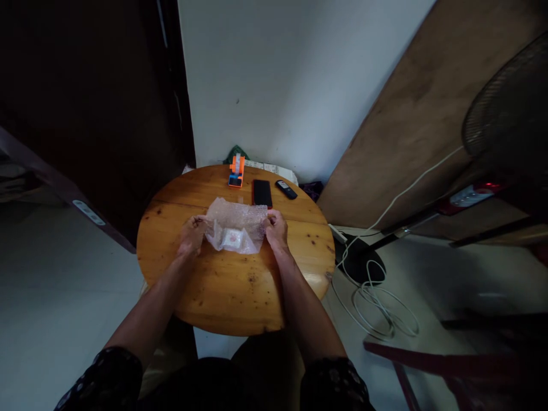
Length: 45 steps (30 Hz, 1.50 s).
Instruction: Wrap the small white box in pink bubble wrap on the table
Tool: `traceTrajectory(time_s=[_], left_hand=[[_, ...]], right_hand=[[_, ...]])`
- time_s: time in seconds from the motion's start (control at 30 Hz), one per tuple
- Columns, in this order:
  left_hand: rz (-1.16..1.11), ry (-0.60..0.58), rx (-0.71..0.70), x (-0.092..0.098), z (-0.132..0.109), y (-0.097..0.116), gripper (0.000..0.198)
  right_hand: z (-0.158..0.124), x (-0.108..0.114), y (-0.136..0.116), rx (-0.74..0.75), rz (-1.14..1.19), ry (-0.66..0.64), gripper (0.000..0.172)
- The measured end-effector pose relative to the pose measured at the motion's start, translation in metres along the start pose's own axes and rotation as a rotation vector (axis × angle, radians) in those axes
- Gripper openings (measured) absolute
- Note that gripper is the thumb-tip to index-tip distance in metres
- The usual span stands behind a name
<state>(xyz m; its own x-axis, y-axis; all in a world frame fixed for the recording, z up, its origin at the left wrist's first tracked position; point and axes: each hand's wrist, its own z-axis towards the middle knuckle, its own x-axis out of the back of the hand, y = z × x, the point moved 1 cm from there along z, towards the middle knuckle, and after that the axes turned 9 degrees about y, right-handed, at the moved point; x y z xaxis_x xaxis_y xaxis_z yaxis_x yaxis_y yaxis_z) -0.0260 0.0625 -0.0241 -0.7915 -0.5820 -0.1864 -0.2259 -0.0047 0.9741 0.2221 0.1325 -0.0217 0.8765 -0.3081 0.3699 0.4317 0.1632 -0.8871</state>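
Observation:
A sheet of clear bubble wrap point(240, 214) lies across the middle of the round wooden table point(231, 302). On its near part sits a small white box point(232, 238) with a reddish mark, partly covered by the folded near edge of the wrap. My left hand point(192, 234) pinches the wrap at its left side. At the right side, my right hand point(276, 228) has its fingers closed on the wrap's edge. Both hands are close to the table top, with the box between them.
An orange tape dispenser point(237, 170), a black phone point(262, 193) and a dark remote control point(286, 189) are at the table's far side. A wall point(274, 85) rises behind. Right of the table stand a fan point(509, 108) and a coiled white cable point(385, 308).

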Motion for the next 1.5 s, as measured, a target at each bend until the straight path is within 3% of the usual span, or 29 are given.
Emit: traceTrajectory(time_s=[0.17, 0.23, 0.33, 0.43, 0.53, 0.63, 0.73, 0.8, 0.87, 0.93, 1.07, 1.13, 1.23, 1.37, 1.5], left_hand=[[0.137, 0.195, -0.251, 0.006, -0.006, 0.014, 0.025], [0.207, 0.177, -0.338, 0.008, -0.013, 0.021, 0.025], [0.309, 0.004, -0.38, 0.006, -0.021, 0.031, 0.03], [0.417, -0.17, -0.322, 0.0, -0.019, 0.039, 0.049], [0.519, -0.267, -0.224, -0.003, -0.015, 0.047, 0.063], [0.494, -0.373, -0.25, 0.004, -0.027, 0.059, 0.066], [0.375, -0.652, -0.291, 0.023, -0.057, 0.073, 0.059], [0.427, -0.889, -0.173, 0.036, -0.078, 0.079, 0.05], [0.516, -0.999, -0.05, 0.045, -0.091, 0.081, 0.042], [0.496, -0.956, 0.004, 0.046, -0.091, 0.081, 0.038], [0.284, -0.579, -0.067, 0.033, -0.066, 0.072, 0.035], [0.345, -0.491, -0.031, 0.026, -0.058, 0.063, 0.028], [0.573, -0.595, -0.063, 0.021, -0.064, 0.051, 0.015], [0.997, -0.788, -0.428, 0.015, -0.096, 0.044, 0.016], [1.249, -0.831, -0.571, 0.002, -0.116, 0.044, 0.024]], right_hand=[[-0.004, 0.006, -0.011, 0.072, -0.095, 0.053, 0.032], [-0.006, 0.007, -0.016, 0.087, -0.105, 0.014, 0.029], [-0.009, 0.006, -0.02, 0.08, -0.194, -0.039, 0.029], [-0.009, 0.005, -0.021, 0.035, -0.276, -0.062, 0.037], [-0.009, 0.005, -0.022, 0.017, -0.298, -0.087, 0.046], [-0.01, 0.005, -0.022, 0.032, -0.304, -0.091, 0.046], [-0.01, 0.005, -0.021, 0.032, -0.297, -0.082, 0.045], [-0.01, 0.004, -0.02, 0.038, -0.303, -0.076, 0.044], [-0.01, 0.003, -0.02, 0.046, -0.323, -0.076, 0.043], [-0.011, 0.003, -0.021, 0.051, -0.338, -0.084, 0.043], [-0.013, 0.006, -0.025, 0.061, -0.338, -0.092, 0.042], [-0.014, 0.006, -0.025, 0.06, -0.334, -0.09, 0.042], [-0.013, 0.004, -0.022, 0.063, -0.324, -0.095, 0.041], [-0.004, -0.005, -0.017, 0.086, -0.253, -0.093, 0.042], [0.007, -0.016, -0.022, 0.151, -0.219, -0.101, 0.043]])
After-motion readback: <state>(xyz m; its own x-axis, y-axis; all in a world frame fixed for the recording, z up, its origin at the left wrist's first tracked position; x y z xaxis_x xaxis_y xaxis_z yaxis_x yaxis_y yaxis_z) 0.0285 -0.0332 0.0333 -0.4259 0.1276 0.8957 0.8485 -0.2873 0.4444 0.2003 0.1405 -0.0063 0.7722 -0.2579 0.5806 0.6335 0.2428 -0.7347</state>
